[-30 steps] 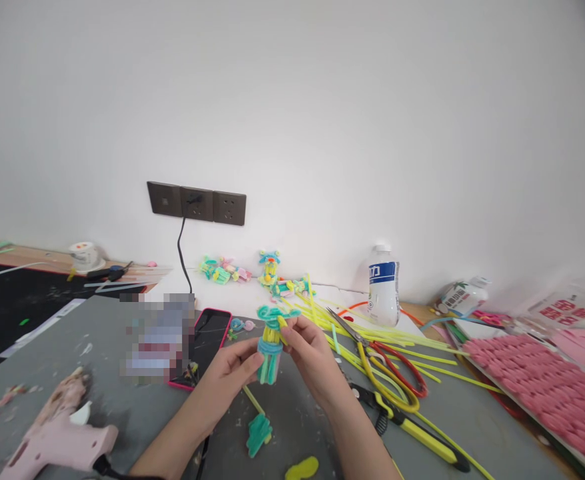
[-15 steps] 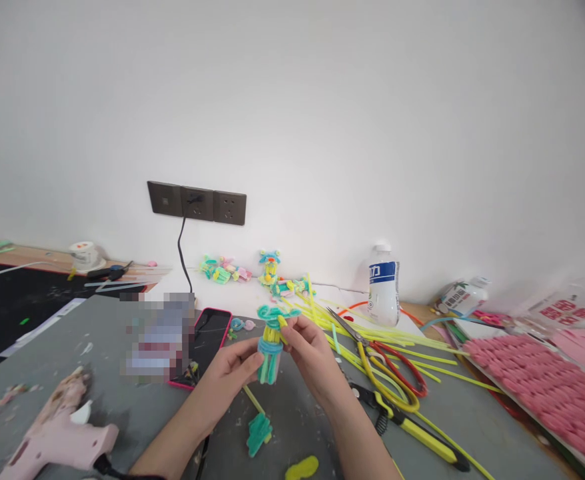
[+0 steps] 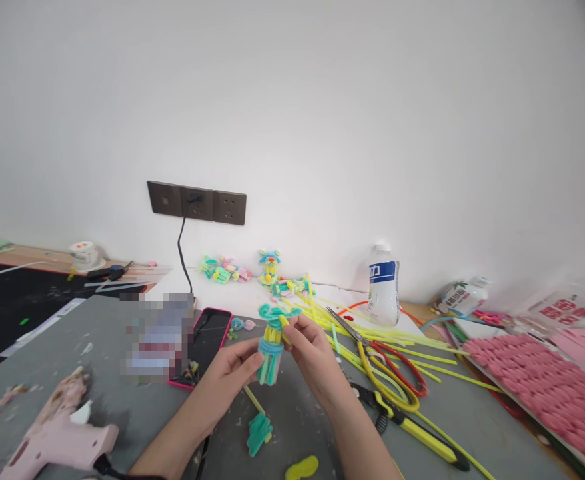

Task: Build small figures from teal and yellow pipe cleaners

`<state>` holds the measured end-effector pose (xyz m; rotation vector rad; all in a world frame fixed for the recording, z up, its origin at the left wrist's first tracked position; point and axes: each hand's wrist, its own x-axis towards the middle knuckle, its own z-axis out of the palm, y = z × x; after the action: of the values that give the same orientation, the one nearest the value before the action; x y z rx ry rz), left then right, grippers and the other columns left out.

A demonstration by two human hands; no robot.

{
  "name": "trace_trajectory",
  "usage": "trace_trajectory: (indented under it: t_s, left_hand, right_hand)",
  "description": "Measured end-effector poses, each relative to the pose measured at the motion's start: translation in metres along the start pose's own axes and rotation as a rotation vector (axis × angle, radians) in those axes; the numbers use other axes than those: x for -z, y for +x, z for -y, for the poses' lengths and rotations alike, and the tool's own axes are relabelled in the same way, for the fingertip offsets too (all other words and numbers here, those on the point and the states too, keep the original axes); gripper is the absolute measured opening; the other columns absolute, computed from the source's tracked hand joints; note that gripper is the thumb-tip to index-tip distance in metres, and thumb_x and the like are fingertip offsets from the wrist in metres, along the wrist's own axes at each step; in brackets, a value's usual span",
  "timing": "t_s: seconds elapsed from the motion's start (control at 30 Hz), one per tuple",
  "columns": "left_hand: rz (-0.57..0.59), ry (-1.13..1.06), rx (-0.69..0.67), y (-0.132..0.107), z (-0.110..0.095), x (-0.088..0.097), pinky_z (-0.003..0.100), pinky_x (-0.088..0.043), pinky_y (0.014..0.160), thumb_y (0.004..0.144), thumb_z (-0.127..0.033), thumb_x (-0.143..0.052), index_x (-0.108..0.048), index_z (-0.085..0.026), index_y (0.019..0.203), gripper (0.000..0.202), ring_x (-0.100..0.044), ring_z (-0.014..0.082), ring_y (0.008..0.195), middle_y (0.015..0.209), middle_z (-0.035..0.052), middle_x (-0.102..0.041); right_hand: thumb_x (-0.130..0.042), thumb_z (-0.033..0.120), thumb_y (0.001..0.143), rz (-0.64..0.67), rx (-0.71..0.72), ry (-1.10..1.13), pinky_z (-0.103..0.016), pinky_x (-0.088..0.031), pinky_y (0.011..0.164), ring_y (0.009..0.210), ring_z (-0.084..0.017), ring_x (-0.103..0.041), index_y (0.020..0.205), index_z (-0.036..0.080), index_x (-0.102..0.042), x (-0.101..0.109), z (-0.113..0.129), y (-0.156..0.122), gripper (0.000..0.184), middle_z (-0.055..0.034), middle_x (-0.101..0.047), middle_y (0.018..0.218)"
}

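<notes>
Both my hands hold a small pipe-cleaner figure [image 3: 271,343] of teal, yellow and blue, upright above the grey table [image 3: 97,353]. My left hand [image 3: 232,375] grips its lower part, fingers closed round the teal legs. My right hand [image 3: 308,348] pinches the yellow piece near its top. A small teal pipe-cleaner piece [image 3: 258,433] lies on the table just below my hands, and a yellow curl [image 3: 301,469] sits near the front edge.
A pink glue gun [image 3: 57,433] lies front left. A phone in a pink case [image 3: 203,343] lies behind my left hand. Yellow pipe cleaners [image 3: 387,340], scissors [image 3: 377,360] and yellow-handled pliers [image 3: 407,423] lie right. A bottle [image 3: 383,283], finished figures [image 3: 270,270] and pink material [image 3: 542,387] stand beyond.
</notes>
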<state>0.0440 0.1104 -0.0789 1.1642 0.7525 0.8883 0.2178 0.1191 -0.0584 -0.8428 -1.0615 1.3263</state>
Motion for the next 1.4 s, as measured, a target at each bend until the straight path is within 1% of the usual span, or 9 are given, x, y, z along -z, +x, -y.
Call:
trace_trajectory:
  t_s: [0.13, 0.27, 0.5, 0.83, 1.03, 1.2, 1.3, 1.4]
  left_hand:
    - [-0.002, 0.004, 0.002, -0.0009, -0.0012, -0.0015, 0.028, -0.048, 0.082, 0.087, -0.049, -0.065, -0.066, -0.025, 0.128, 0.049, -0.061, 0.0238, 0.103, 0.121, 0.0076, -0.07]
    - [0.0, 0.004, -0.001, -0.0006, -0.0009, -0.0016, 0.027, -0.049, 0.08, 0.087, -0.049, -0.064, -0.067, -0.025, 0.128, 0.048, -0.062, 0.0234, 0.101, 0.121, 0.0076, -0.071]
    - [0.0, -0.013, -0.004, -0.0005, -0.0019, -0.0007, 0.029, -0.049, 0.085, 0.087, -0.048, -0.065, -0.067, -0.025, 0.128, 0.048, -0.06, 0.0245, 0.108, 0.124, 0.0078, -0.069]
    - [-0.011, 0.009, -0.005, 0.0, -0.0018, -0.0012, 0.029, -0.049, 0.083, 0.086, -0.049, -0.065, -0.067, -0.025, 0.128, 0.049, -0.061, 0.0242, 0.104, 0.121, 0.008, -0.07]
    - [-0.004, 0.031, -0.008, -0.0013, -0.0011, -0.0006, 0.028, -0.049, 0.08, 0.088, -0.049, -0.063, -0.066, -0.024, 0.129, 0.048, -0.062, 0.0227, 0.098, 0.114, 0.0082, -0.072]
    - [-0.008, 0.017, -0.007, -0.001, -0.0017, -0.0016, 0.028, -0.049, 0.08, 0.086, -0.049, -0.065, -0.068, -0.023, 0.126, 0.048, -0.062, 0.0237, 0.101, 0.116, 0.0084, -0.072]
    - [-0.02, 0.006, 0.0, -0.0006, -0.0024, -0.0022, 0.028, -0.049, 0.08, 0.085, -0.05, -0.066, -0.069, -0.022, 0.125, 0.049, -0.063, 0.0234, 0.098, 0.112, 0.0086, -0.073]
    - [-0.047, -0.021, -0.001, -0.0004, -0.004, -0.0036, 0.028, -0.05, 0.08, 0.084, -0.05, -0.068, -0.069, -0.022, 0.124, 0.049, -0.064, 0.0225, 0.097, 0.113, 0.0085, -0.073]
  right_hand:
    - [-0.077, 0.048, 0.075, -0.001, 0.002, 0.002, -0.026, -0.032, 0.059, 0.06, -0.013, -0.038, 0.069, 0.02, -0.056, -0.0001, 0.0009, -0.0004, 0.035, 0.0041, -0.045, 0.063]
    - [-0.076, 0.047, 0.076, -0.001, 0.001, 0.003, -0.027, -0.033, 0.061, 0.061, -0.013, -0.039, 0.069, 0.021, -0.056, 0.0002, 0.0016, -0.0007, 0.035, 0.0037, -0.045, 0.064]
    - [-0.076, 0.048, 0.076, -0.005, 0.008, 0.006, -0.028, -0.034, 0.063, 0.062, -0.014, -0.04, 0.069, 0.02, -0.057, 0.0, 0.0017, -0.0008, 0.035, 0.0035, -0.046, 0.063]
    - [-0.076, 0.049, 0.075, -0.009, 0.007, 0.02, -0.027, -0.035, 0.062, 0.062, -0.014, -0.041, 0.069, 0.021, -0.057, -0.0021, 0.0048, -0.002, 0.035, 0.0032, -0.046, 0.063]
    - [-0.076, 0.048, 0.075, -0.007, 0.011, 0.018, -0.027, -0.036, 0.062, 0.063, -0.015, -0.041, 0.068, 0.021, -0.057, -0.0022, 0.005, -0.0017, 0.034, 0.0027, -0.047, 0.063]
    - [-0.076, 0.048, 0.075, -0.006, 0.014, 0.018, -0.028, -0.036, 0.064, 0.064, -0.015, -0.042, 0.068, 0.021, -0.057, -0.0018, 0.0051, -0.002, 0.034, 0.0024, -0.047, 0.065]
    - [-0.075, 0.047, 0.076, 0.005, 0.015, 0.024, -0.028, -0.036, 0.064, 0.064, -0.015, -0.041, 0.068, 0.021, -0.056, -0.0027, 0.0058, -0.0023, 0.034, 0.0025, -0.047, 0.065]
    - [-0.074, 0.047, 0.078, 0.0, 0.007, 0.052, -0.027, -0.035, 0.063, 0.063, -0.014, -0.041, 0.071, 0.021, -0.056, -0.0037, 0.0065, -0.0016, 0.032, 0.0033, -0.046, 0.065]
